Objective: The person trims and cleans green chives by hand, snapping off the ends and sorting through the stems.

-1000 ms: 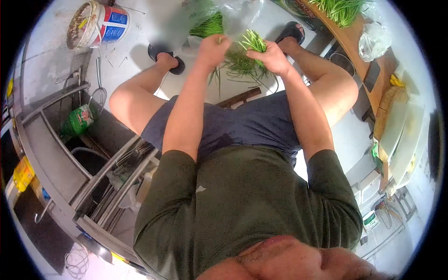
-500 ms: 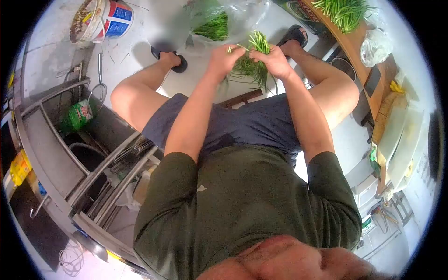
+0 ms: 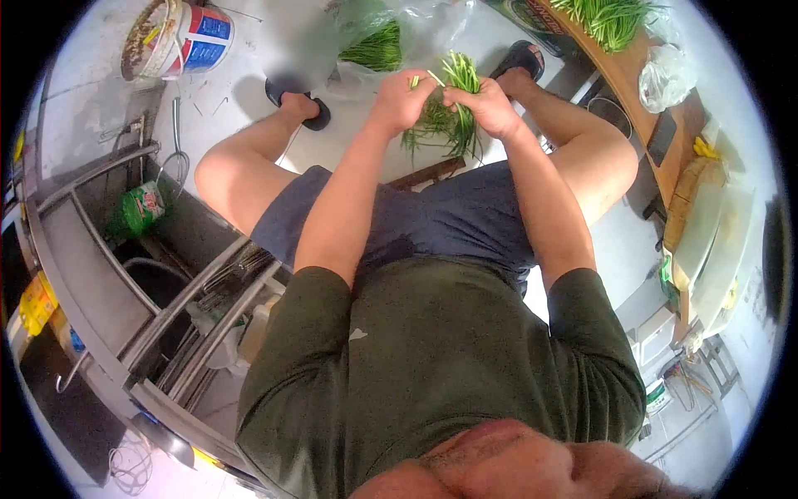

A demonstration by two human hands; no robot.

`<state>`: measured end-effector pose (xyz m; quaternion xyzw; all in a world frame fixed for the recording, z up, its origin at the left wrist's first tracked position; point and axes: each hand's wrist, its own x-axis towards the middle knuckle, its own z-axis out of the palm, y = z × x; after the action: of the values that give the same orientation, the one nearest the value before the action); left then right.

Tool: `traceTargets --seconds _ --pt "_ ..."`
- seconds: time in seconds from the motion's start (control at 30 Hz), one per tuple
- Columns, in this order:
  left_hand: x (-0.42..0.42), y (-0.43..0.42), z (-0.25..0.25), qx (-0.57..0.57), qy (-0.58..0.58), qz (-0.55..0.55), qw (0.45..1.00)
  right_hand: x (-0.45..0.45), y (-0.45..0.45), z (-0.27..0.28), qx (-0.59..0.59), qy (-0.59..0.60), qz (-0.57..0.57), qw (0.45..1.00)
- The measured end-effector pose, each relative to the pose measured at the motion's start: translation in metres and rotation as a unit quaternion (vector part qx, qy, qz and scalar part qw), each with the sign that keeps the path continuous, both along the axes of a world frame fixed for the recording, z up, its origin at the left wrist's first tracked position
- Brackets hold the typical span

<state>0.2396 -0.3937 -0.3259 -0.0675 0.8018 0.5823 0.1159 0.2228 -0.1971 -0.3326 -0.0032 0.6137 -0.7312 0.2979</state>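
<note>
A bunch of garlic chives (image 3: 462,75), pale ends up and green leaves hanging down, is gripped in my right hand (image 3: 492,108). My left hand (image 3: 399,104) is closed beside it, with a pale stalk or two (image 3: 414,81) poking out between the fingers. A thin stalk (image 3: 435,78) spans the small gap between both hands. Below them, a loose heap of thin green leaves (image 3: 431,123) is partly covered by my hands. Just beyond lies an open clear plastic bag (image 3: 416,33) with more green chives (image 3: 374,50) in it.
At the right, a wooden bench (image 3: 619,79) bears another chive pile (image 3: 611,21), a crumpled plastic bag (image 3: 667,79) and a phone (image 3: 662,138). A dirty bucket (image 3: 179,41) stands at far left. A metal rack (image 3: 108,249) with a green bottle (image 3: 143,206) flanks my left side.
The pale stalk at my left fingers now points up more steeply between the hands. Both hands keep nearly the same place; the whole view has shifted slightly.
</note>
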Motion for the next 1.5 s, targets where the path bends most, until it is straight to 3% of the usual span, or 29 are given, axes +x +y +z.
traceTargets --seconds 0.23,0.33,0.43,0.53,0.63,0.7,0.83,0.93,1.03,1.13,1.33,1.5 --pt "-0.004 -0.023 -0.014 -0.108 0.097 0.045 0.988 -0.004 0.003 0.000 -0.027 -0.020 -0.001 0.999" --pt "-0.004 -0.031 -0.015 -0.210 -0.025 -0.100 0.972 -0.004 0.002 -0.001 -0.009 -0.030 -0.013 0.999" --pt "0.010 -0.016 -0.014 -0.053 0.031 0.042 0.997 -0.004 -0.002 0.000 -0.018 -0.038 -0.015 0.999" --pt "0.010 0.001 -0.004 0.136 -0.065 0.080 0.985 -0.003 -0.003 -0.006 -0.010 -0.032 0.008 0.999" --pt "0.011 0.020 0.028 0.217 -0.085 0.088 0.968 -0.001 -0.005 -0.007 -0.029 -0.037 0.015 0.999" --pt "0.006 0.022 -0.003 0.232 -0.087 0.135 0.960 -0.001 -0.005 -0.008 -0.018 -0.048 0.014 0.999" --pt "0.001 0.018 -0.007 0.282 -0.077 0.200 0.935 0.001 -0.006 -0.011 0.000 -0.042 -0.025 0.999" --pt "-0.001 0.014 -0.009 0.154 -0.059 0.146 0.975 -0.001 -0.006 -0.022 0.061 -0.015 -0.014 0.998" --pt "0.002 0.023 -0.002 0.049 0.041 0.092 0.994 -0.001 -0.006 -0.017 0.112 0.006 0.019 0.993" --pt "-0.001 0.021 0.008 0.078 -0.007 0.086 0.993 0.000 -0.006 -0.014 0.086 0.030 0.036 0.995" --pt "-0.001 0.009 0.019 0.170 -0.092 0.135 0.972 0.002 -0.005 -0.005 -0.070 -0.098 -0.043 0.992" --pt "-0.005 -0.002 0.020 0.166 -0.074 0.097 0.979 -0.005 -0.004 -0.012 -0.111 -0.092 -0.089 0.986"
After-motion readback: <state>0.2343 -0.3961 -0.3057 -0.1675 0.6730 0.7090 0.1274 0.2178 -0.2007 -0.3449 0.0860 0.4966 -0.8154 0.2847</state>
